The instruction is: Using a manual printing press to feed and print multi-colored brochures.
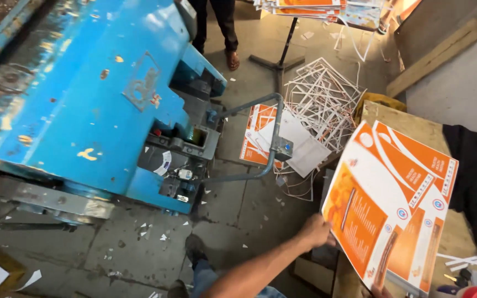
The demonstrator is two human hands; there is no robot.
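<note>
The person's left hand (pixel 317 232) reaches out from six o'clock toward four o'clock and grips the near long edge of a stack of orange and white printed sheets (pixel 390 204), fingers closed around that edge. The stack tilts up off a wooden table (pixel 409 124), its long axis running from about seven o'clock up to one o'clock, printed face turned toward the person. The right hand (pixel 381 291) shows only as a sliver at the stack's bottom corner, touching it from below; I cannot tell whether its fingers are curled or flat. So the sheets sit just to the right of the left hand, and the left hand has the fuller hold.

At nine to eleven o'clock stands a big blue machine (pixel 95 94), paint chipped, with a bent grey metal bar (pixel 274 138) sticking out of its side. Beyond the bar, at twelve to one o'clock, lie more printed sheets and a tangle of white paper trimmings (pixel 321 99) on the concrete floor (pixel 233 209). Another person's legs (pixel 222 25) stand at twelve o'clock.
</note>
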